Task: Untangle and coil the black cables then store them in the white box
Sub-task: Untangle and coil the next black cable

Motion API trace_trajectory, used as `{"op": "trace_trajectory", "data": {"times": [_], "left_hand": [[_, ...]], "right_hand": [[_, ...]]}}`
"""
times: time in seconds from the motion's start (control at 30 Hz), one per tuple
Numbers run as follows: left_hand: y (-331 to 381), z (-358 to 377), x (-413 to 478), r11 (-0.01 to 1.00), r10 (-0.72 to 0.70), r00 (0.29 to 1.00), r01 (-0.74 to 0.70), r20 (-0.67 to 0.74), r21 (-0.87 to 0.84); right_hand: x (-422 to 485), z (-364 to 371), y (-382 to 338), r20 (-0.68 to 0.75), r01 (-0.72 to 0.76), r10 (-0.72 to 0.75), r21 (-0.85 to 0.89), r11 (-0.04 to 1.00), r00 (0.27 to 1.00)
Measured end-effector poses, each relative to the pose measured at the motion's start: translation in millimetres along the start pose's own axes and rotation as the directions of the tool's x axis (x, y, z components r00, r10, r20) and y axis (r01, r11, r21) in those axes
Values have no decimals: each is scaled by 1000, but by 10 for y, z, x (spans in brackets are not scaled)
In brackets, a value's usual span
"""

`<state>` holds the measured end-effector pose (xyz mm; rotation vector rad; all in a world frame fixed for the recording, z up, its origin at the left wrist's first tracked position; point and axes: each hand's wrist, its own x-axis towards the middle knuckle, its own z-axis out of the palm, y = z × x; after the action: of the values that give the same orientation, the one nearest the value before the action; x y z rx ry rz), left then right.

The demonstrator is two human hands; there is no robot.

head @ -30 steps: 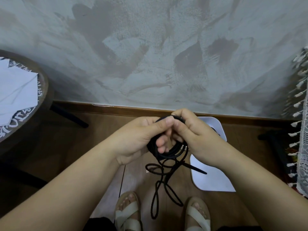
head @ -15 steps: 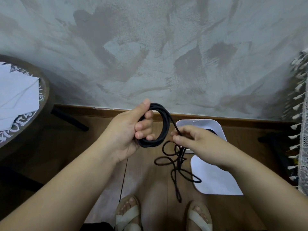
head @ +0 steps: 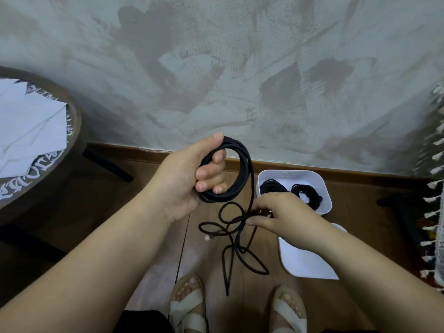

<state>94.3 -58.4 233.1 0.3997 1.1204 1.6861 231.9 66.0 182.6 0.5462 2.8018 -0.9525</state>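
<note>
Roughly two-thirds done, my read. The open white plastic box (head: 288, 173) sits on the wooden floor by the wall with two coiled black cables (head: 272, 186) already inside. Its flat white lid (head: 310, 260) lies just beside it.

A third thin black cable (head: 243, 164) is held in the air above the floor. The left hand (head: 192, 181) has its fingers curled through several wound turns, thumb on top. The right hand (head: 283, 218) pinches the strand at a knot of loose loops (head: 228, 233), and the end dangles toward the feet.

Remaining, as I judge it: clear that snarl, wind the slack on, drop the coil in the box.
</note>
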Motion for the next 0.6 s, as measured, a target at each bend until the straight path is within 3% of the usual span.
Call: {"op": "trace_trajectory", "data": {"times": [0.17, 0.33, 0.53, 0.6], "left_hand": [[17, -133, 49, 998, 37, 980, -27, -194, 56], [31, -199, 78, 954, 142, 951, -57, -276, 294], [-47, -148, 76, 832, 207, 925, 5, -318, 555], [-115, -99, 81, 789, 213, 929, 18, -302, 614]], "right_hand": [[-9, -82, 1, -101, -19, 42, 220, 975, 994], [-14, -155, 24, -138, -32, 90, 376, 926, 986], [-73, -241, 36, -87, 23, -27, -50, 998, 996], [-94, -235, 35, -82, 63, -70, -91, 994, 994]]}}
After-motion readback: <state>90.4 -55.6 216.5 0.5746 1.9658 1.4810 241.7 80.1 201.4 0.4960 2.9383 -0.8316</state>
